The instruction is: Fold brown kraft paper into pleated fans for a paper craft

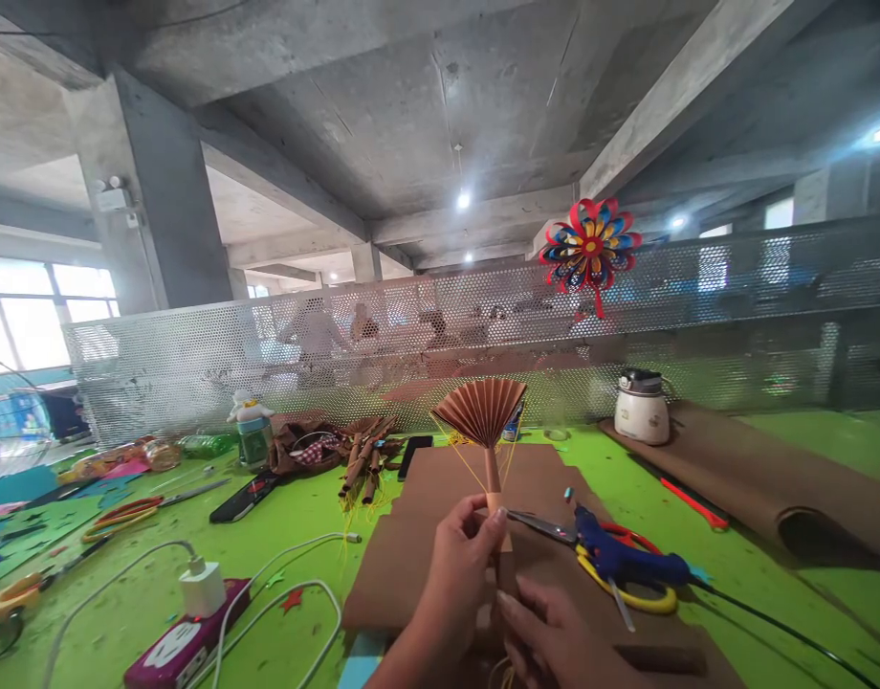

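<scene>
My left hand point(460, 560) is closed around the stem of a brown pleated paper fan point(481, 410), holding it upright above the table with thin yellow threads trailing from it. My right hand point(547, 632) sits just below and right of it, fingers curled against the lower end of the stem. Both hands hover over a stack of brown paper sheets point(426, 545) on the green table point(741, 555).
A blue glue gun point(627, 560) and yellow-red scissors point(637, 593) lie right of my hands. A brown paper roll point(762, 488), white pot point(641, 407), power strip point(186, 646) with cables, rolled brown pieces point(364, 459), phones and a mesh fence point(426, 344) with a paper flower point(589, 247) surround them.
</scene>
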A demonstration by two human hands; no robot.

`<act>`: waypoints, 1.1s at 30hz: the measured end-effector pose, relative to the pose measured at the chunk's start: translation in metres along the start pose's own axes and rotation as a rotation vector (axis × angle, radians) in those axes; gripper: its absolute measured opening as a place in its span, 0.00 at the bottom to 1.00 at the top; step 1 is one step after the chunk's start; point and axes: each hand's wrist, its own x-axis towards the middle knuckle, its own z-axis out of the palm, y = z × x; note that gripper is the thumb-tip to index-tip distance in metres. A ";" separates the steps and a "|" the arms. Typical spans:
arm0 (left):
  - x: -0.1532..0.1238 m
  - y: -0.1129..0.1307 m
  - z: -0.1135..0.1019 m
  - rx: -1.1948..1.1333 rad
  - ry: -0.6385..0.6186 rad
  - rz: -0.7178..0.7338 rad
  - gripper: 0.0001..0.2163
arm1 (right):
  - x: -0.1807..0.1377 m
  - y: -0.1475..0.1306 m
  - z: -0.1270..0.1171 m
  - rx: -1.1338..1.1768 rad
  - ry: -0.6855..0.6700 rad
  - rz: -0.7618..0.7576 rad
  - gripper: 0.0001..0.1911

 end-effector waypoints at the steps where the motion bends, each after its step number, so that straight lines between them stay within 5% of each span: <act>1: -0.001 0.001 0.000 0.006 0.004 0.005 0.23 | -0.001 -0.001 0.001 -0.001 -0.005 -0.010 0.28; 33: -0.005 0.002 -0.002 -0.028 -0.044 0.012 0.21 | 0.000 -0.002 -0.003 0.095 -0.018 0.041 0.29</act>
